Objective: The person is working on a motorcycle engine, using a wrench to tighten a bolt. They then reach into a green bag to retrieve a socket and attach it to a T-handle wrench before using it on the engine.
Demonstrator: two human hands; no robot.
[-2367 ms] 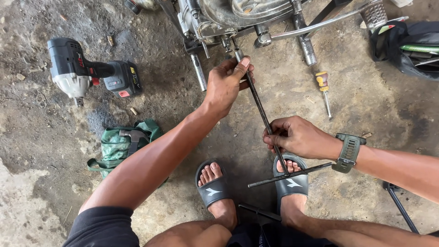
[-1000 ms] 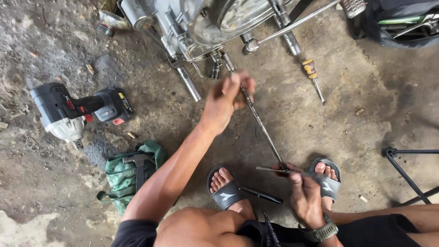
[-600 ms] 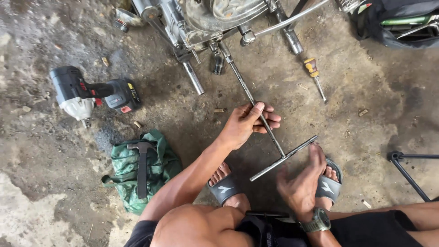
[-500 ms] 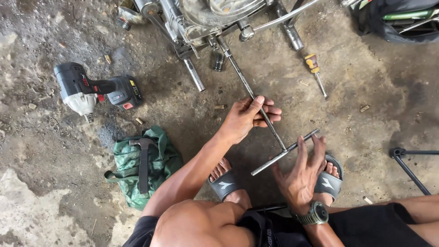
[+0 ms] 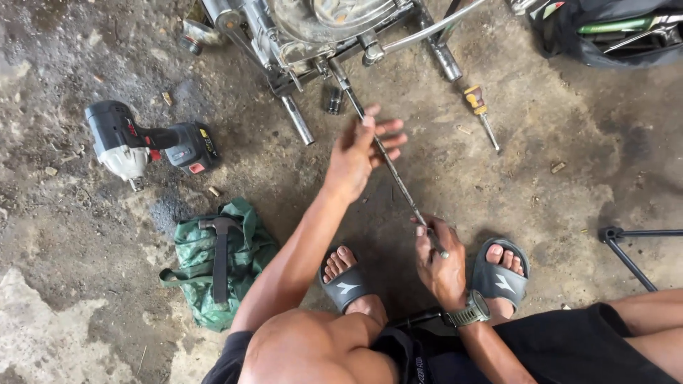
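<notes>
The long thin steel rod wrench [image 5: 388,160] slants from the sandalled feet up to the grey metal engine frame [image 5: 299,32]. Nearest, the right hand [image 5: 441,263] curls its fingers tight around its lower end. Farther up, the left hand [image 5: 359,153] rests on the shaft, fingers spread loosely, arm extended.

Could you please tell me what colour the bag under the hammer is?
The bag is green, in the head view.

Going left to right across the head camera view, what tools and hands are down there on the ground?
Cordless impact wrench → hammer on the green bag → left hand on the long rod → right hand at the rod's near end → screwdriver → black stand leg.
</notes>
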